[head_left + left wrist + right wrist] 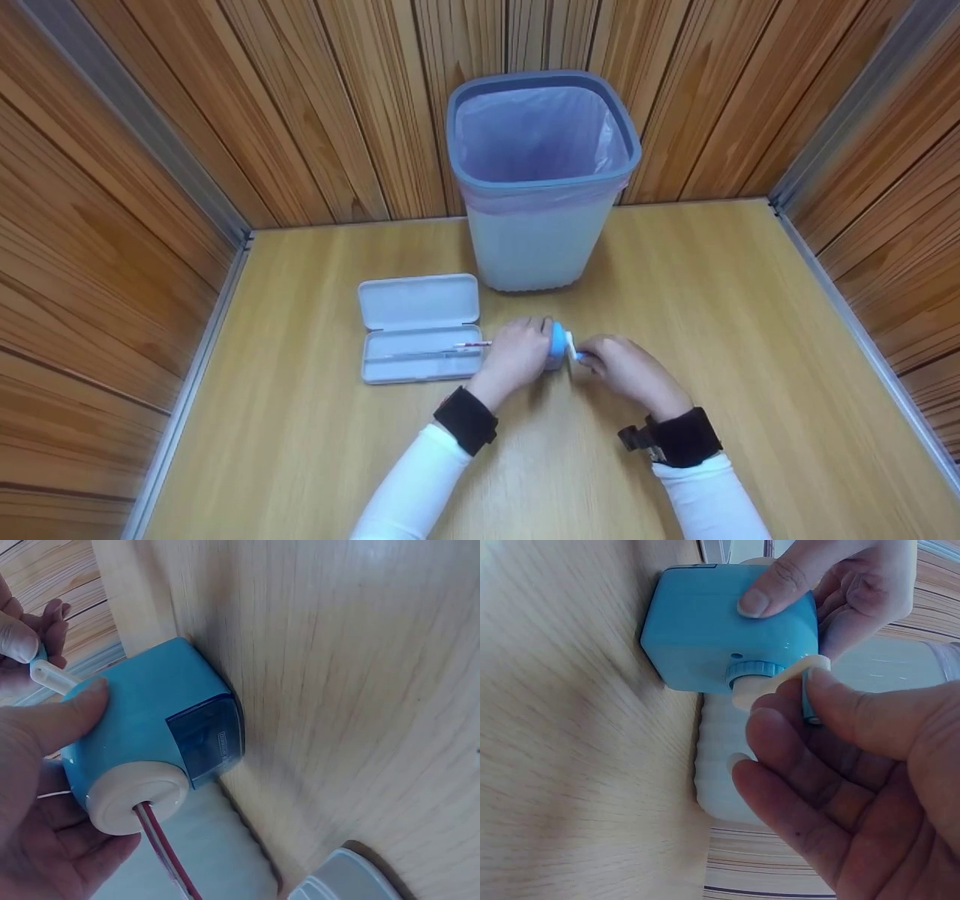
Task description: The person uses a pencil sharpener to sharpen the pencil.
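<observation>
A blue crank pencil sharpener (142, 705) stands on the table, with a dark see-through shavings drawer (208, 741) in its side. My left hand (519, 349) grips its body, thumb on one face and fingers round the other. From the round white front a red striped pencil (165, 851) sticks out, its tip hidden inside the sharpener. On the opposite side, my right hand (624, 369) pinches the blue knob (808, 699) of the white crank arm (780, 679) between thumb and forefinger. The other fingers of that hand are loosely bent.
Left of the sharpener lies an open pale pencil case (418, 304) with a slim item inside its tray. A lined waste bin (544, 247) stands behind, against the wood-panelled wall (360, 112). Panelled side walls (82, 262) bound the table (300, 457) on both sides.
</observation>
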`<state>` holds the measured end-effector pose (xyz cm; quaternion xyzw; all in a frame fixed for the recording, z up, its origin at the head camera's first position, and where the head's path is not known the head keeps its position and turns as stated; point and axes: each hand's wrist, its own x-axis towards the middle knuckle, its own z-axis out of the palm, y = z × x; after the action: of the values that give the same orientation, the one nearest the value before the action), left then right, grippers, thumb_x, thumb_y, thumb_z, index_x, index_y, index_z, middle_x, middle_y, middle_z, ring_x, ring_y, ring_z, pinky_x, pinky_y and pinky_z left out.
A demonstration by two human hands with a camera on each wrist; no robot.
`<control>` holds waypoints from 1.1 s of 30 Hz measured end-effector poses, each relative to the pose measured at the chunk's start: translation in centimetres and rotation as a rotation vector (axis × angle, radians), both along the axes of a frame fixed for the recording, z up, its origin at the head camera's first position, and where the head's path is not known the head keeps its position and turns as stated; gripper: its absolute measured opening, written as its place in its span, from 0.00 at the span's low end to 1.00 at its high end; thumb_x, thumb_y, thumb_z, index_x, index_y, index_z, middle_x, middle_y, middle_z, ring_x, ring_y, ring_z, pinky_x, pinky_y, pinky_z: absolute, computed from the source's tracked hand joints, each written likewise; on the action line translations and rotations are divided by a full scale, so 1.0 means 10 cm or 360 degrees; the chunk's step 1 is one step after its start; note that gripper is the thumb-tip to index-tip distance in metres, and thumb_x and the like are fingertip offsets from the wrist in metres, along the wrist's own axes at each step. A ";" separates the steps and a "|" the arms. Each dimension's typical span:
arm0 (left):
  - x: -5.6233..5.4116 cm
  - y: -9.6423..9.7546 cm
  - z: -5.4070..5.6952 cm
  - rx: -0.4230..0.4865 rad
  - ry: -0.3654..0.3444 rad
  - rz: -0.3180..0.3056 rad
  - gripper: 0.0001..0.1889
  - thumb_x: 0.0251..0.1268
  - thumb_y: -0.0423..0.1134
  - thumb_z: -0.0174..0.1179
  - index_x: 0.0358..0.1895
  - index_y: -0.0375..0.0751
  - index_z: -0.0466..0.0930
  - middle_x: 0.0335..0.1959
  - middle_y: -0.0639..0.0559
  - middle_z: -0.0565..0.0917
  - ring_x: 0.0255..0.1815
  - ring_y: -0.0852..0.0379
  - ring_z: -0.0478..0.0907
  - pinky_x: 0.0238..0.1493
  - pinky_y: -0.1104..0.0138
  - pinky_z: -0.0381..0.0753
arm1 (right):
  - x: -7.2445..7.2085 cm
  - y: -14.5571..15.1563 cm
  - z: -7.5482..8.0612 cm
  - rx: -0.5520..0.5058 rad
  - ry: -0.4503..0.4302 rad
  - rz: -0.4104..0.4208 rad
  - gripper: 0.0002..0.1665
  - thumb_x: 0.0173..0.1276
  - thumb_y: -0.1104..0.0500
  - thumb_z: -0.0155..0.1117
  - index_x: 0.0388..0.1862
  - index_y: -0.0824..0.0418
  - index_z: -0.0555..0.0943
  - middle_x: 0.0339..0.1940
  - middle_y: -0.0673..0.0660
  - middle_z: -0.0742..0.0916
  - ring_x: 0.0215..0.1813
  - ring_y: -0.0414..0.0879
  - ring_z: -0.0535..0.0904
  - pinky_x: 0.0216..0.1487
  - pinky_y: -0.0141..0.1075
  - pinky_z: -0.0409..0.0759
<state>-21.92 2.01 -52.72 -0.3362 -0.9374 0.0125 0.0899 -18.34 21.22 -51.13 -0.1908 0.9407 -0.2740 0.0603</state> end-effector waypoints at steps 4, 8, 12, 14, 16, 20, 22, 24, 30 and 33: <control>-0.01 -0.02 -0.02 0.0048 0.0089 -0.0039 0.18 0.66 0.39 0.62 0.58 0.38 0.80 0.50 0.48 0.84 0.49 0.52 0.81 0.49 0.62 0.80 | -0.02 0.01 0.01 0.0001 0.0066 0.0013 0.07 0.70 0.65 0.62 0.43 0.63 0.85 0.34 0.51 0.85 0.37 0.43 0.80 0.42 0.43 0.81; -0.02 -0.02 -0.03 0.0059 0.0087 -0.0050 0.17 0.66 0.38 0.62 0.57 0.38 0.80 0.49 0.48 0.84 0.48 0.52 0.81 0.48 0.62 0.81 | -0.03 0.01 0.02 -0.0002 0.0129 0.0033 0.05 0.69 0.66 0.62 0.40 0.62 0.85 0.32 0.50 0.85 0.35 0.43 0.79 0.39 0.41 0.80; -0.02 0.00 -0.01 0.0016 0.0046 -0.0062 0.17 0.68 0.38 0.61 0.57 0.39 0.80 0.50 0.48 0.84 0.50 0.51 0.80 0.51 0.61 0.80 | -0.03 0.02 0.02 -0.0017 0.0116 0.0015 0.06 0.70 0.65 0.62 0.41 0.62 0.84 0.32 0.51 0.85 0.34 0.42 0.78 0.38 0.40 0.80; -0.02 0.01 0.00 -0.0013 0.0034 -0.0069 0.17 0.69 0.39 0.60 0.58 0.39 0.80 0.51 0.48 0.83 0.51 0.51 0.80 0.52 0.61 0.80 | -0.03 0.02 0.02 -0.0019 0.0107 0.0002 0.06 0.71 0.65 0.61 0.42 0.62 0.84 0.32 0.52 0.85 0.34 0.42 0.78 0.38 0.40 0.80; -0.02 0.02 0.02 -0.0039 0.0020 -0.0070 0.16 0.70 0.40 0.60 0.58 0.39 0.80 0.51 0.48 0.83 0.51 0.52 0.80 0.52 0.61 0.80 | -0.03 0.01 0.02 -0.0027 0.0103 -0.0010 0.07 0.71 0.64 0.61 0.43 0.62 0.84 0.33 0.52 0.85 0.34 0.42 0.78 0.39 0.40 0.80; -0.02 0.03 0.02 -0.0057 0.0002 -0.0064 0.16 0.70 0.39 0.59 0.58 0.40 0.80 0.52 0.48 0.83 0.53 0.51 0.79 0.54 0.61 0.79 | -0.04 0.01 0.04 -0.0030 0.0116 -0.0006 0.08 0.71 0.64 0.61 0.44 0.62 0.84 0.35 0.54 0.86 0.36 0.43 0.79 0.40 0.41 0.81; -0.02 0.03 0.02 -0.0059 -0.0002 -0.0062 0.17 0.71 0.39 0.58 0.59 0.40 0.80 0.53 0.48 0.83 0.54 0.51 0.78 0.55 0.61 0.78 | -0.05 0.02 0.05 -0.0030 0.0115 -0.0011 0.08 0.71 0.64 0.61 0.45 0.62 0.85 0.35 0.55 0.86 0.36 0.43 0.79 0.40 0.41 0.81; -0.02 0.03 0.02 -0.0060 0.0001 -0.0060 0.17 0.71 0.39 0.58 0.59 0.40 0.79 0.53 0.48 0.82 0.55 0.51 0.78 0.56 0.60 0.77 | -0.06 0.02 0.05 -0.0038 0.0109 -0.0017 0.08 0.72 0.64 0.60 0.46 0.62 0.85 0.36 0.55 0.87 0.36 0.43 0.79 0.41 0.41 0.81; -0.02 0.01 0.00 -0.0036 -0.0027 -0.0063 0.19 0.71 0.40 0.58 0.62 0.40 0.77 0.55 0.48 0.81 0.57 0.51 0.77 0.59 0.60 0.75 | -0.08 0.03 0.02 -0.0074 0.0091 -0.0039 0.10 0.72 0.63 0.61 0.48 0.62 0.85 0.38 0.55 0.87 0.38 0.43 0.81 0.42 0.42 0.83; -0.02 0.00 -0.02 -0.0011 0.0003 -0.0086 0.19 0.69 0.39 0.60 0.61 0.39 0.78 0.54 0.48 0.81 0.56 0.52 0.77 0.59 0.62 0.75 | -0.09 0.02 0.02 -0.0079 0.0151 -0.0024 0.08 0.71 0.64 0.61 0.45 0.63 0.84 0.36 0.54 0.86 0.36 0.44 0.80 0.40 0.42 0.83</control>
<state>-22.09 1.97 -52.94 -0.3617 -0.9279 0.0136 0.0898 -19.28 21.44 -50.90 -0.1980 0.9368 -0.2884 0.0087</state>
